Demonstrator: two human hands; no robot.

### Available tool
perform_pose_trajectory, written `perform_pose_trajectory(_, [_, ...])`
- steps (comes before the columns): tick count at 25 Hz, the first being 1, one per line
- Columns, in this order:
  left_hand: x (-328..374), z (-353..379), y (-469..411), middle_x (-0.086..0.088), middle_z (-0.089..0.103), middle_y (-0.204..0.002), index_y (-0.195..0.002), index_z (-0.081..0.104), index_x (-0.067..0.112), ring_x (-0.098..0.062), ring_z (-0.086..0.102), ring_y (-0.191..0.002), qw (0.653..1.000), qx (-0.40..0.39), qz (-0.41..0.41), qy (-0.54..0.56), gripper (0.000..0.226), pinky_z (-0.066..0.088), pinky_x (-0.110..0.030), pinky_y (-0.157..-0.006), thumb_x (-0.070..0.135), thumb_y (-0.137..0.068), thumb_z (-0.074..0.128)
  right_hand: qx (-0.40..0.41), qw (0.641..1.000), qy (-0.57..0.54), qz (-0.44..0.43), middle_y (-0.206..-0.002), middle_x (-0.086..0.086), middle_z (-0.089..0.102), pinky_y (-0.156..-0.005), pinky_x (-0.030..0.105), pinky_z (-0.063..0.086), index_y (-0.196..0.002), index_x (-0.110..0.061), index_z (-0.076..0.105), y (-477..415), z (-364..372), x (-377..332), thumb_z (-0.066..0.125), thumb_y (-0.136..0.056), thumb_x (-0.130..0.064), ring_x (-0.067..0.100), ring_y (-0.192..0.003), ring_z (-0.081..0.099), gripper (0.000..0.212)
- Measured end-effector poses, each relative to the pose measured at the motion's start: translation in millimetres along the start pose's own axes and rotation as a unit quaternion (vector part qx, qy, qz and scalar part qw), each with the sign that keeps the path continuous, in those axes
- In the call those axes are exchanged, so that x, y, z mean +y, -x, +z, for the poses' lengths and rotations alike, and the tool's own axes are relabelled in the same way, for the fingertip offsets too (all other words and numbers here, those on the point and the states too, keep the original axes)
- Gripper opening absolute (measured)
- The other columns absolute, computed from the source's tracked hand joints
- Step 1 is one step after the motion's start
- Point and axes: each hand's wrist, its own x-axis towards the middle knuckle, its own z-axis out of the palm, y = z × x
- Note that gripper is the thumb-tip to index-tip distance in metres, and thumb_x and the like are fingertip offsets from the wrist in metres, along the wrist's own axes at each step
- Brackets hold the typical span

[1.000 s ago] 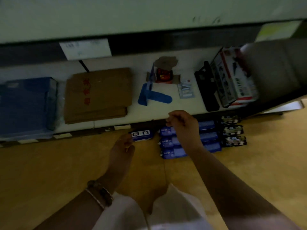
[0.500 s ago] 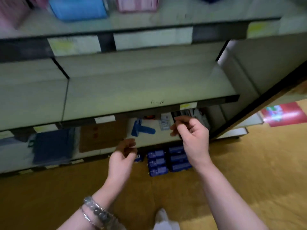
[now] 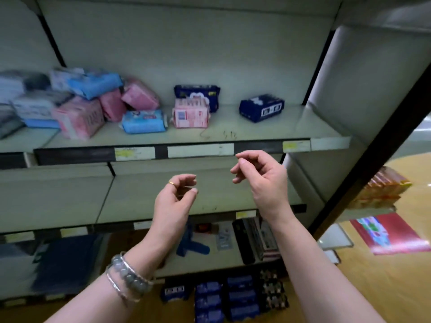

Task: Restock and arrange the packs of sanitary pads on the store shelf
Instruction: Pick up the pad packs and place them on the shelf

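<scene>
Step in hand, as judged: between packs. Left hand (image 3: 177,199) and right hand (image 3: 263,180) hover in front of the grey metal middle shelf (image 3: 130,199). Fingers are loosely curled, thumbs near the fingertips, and both hands hold nothing.

Stock location: the grey metal upper shelf (image 3: 256,132) carries the pads.
- Left end: loose heap of pink and light-blue soft plastic packs (image 3: 93,106), tilted, leaning on each other, not faced.
- Just right of the heap: flat light-blue pack (image 3: 144,121), lying down.
- Centre: pink rectangular pack (image 3: 191,114), upright, in front of a dark navy pack (image 3: 198,94). Cannot tell whether they touch.
- Right: single navy block-shaped pack (image 3: 261,107), skewed, apart from the rest.

Reserve stock: rows of dark blue packs (image 3: 233,299) on the tan floor (image 3: 373,276), below the hands, at the shelf base.

Bottom shelf (image 3: 217,259) holds other goods: a blue plastic piece (image 3: 191,245) and black-sided boxes (image 3: 254,241). Labels too blurred to read.

Next move, judgement: either reach up to square the skewed navy pack and the heap, or bend to the floor rows for more. The soft wrappers will likely squash and slide, so grip across the body and set each pack flat, fronts in line with the label strip (image 3: 200,150). Risk: nudging the leaning heap over the shelf lip
</scene>
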Motion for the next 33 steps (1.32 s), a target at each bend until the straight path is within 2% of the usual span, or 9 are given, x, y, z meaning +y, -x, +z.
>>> perform_pose_trajectory(5, [39,-2,-26,0.0,0.062,-0.092,-0.095,0.059,0.017,-0.013,0.058,-0.089,0.997,0.01,0.063,0.034,0.024,0.048,-0.023,-0.087,-0.005,-0.086,0.055,-0.036,0.999,0.01,-0.03,-0.067,0.005,0.062,-0.057,0.023,0.053,-0.083,-0.015,0.062,-27,13,-18,0.052,-0.089,0.007,0.013,-0.062,0.06,0.025])
perform_pose_trajectory(10, [43,-1,-67,0.002,0.064,-0.091,-0.09,0.06,0.022,-0.015,0.06,-0.088,0.995,0.001,0.082,0.061,0.027,0.048,-0.026,-0.085,-0.004,-0.086,0.056,-0.04,0.998,0.037,-0.021,-0.067,0.007,0.062,-0.056,0.019,0.051,-0.082,-0.014,0.062,-60,25,-10,0.052,-0.089,0.007,0.008,-0.059,0.059,0.024])
perform_pose_trajectory(14, [48,-2,-117,0.005,0.065,-0.084,-0.085,0.06,0.024,-0.017,0.062,-0.085,0.994,0.004,0.079,0.069,0.03,0.049,-0.028,-0.083,-0.005,-0.084,0.054,-0.032,0.997,0.064,0.007,-0.067,0.002,0.062,-0.056,0.02,0.051,-0.078,-0.016,0.062,-107,44,3,0.051,-0.088,0.009,0.005,-0.057,0.059,0.029])
perform_pose_trajectory(17, [50,-6,-165,0.004,0.065,-0.089,-0.084,0.06,0.027,-0.019,0.061,-0.087,0.993,0.02,0.086,0.078,0.031,0.05,-0.034,-0.086,-0.004,-0.084,0.057,-0.034,0.995,0.093,0.026,-0.067,0.002,0.062,-0.055,0.019,0.049,-0.077,-0.017,0.061,-152,63,17,0.053,-0.088,0.007,0.005,-0.053,0.058,0.028])
perform_pose_trajectory(22, [43,-6,-226,0.003,0.063,-0.098,-0.086,0.058,0.025,-0.018,0.06,-0.098,0.995,-0.014,0.087,0.047,0.028,0.052,-0.024,-0.08,-0.003,-0.086,0.055,-0.044,0.988,0.149,0.024,-0.081,0.002,0.065,-0.069,0.025,0.055,-0.087,-0.011,0.061,-207,79,46,0.052,-0.091,0.001,0.015,-0.071,0.063,0.016])
perform_pose_trajectory(24, [36,-3,-244,-0.002,0.064,-0.101,-0.084,0.059,0.026,-0.021,0.061,-0.099,0.996,-0.005,0.075,0.052,0.029,0.053,-0.026,-0.081,-0.002,-0.086,0.056,-0.036,0.983,0.175,0.04,-0.089,0.006,0.066,-0.076,0.026,0.054,-0.09,-0.008,0.063,-230,80,62,0.054,-0.091,0.0,0.016,-0.078,0.063,0.012])
perform_pose_trajectory(27, [34,1,-259,0.005,0.064,-0.096,-0.084,0.058,0.027,-0.017,0.061,-0.098,0.997,0.0,0.054,0.052,0.028,0.053,-0.03,-0.086,-0.001,-0.087,0.056,-0.046,0.952,0.302,0.029,-0.107,0.008,0.064,-0.086,0.024,0.047,-0.103,-0.006,0.064,-270,77,88,0.054,-0.091,-0.005,0.019,-0.097,0.06,0.016])
perform_pose_trajectory(30, [39,0,-271,0.01,0.061,-0.09,-0.083,0.057,0.026,-0.009,0.059,-0.087,0.996,0.018,0.051,0.075,0.031,0.05,-0.02,-0.076,-0.004,-0.088,0.052,-0.099,0.907,0.407,0.043,-0.126,0.013,0.053,-0.081,0.013,0.034,-0.124,-0.003,0.054,-320,79,113,0.055,-0.09,-0.007,0.024,-0.112,0.053,0.034])
perform_pose_trajectory(33, [46,4,-283,0.01,0.06,-0.086,-0.083,0.056,0.025,-0.004,0.058,-0.078,0.996,0.035,0.038,0.069,0.028,0.049,-0.013,-0.067,-0.002,-0.089,0.05,-0.177,0.842,0.509,0.029,-0.125,0.02,0.048,-0.087,0.027,0.04,-0.128,-0.003,0.047,-364,85,137,0.061,-0.085,-0.013,0.033,-0.114,0.049,0.047])
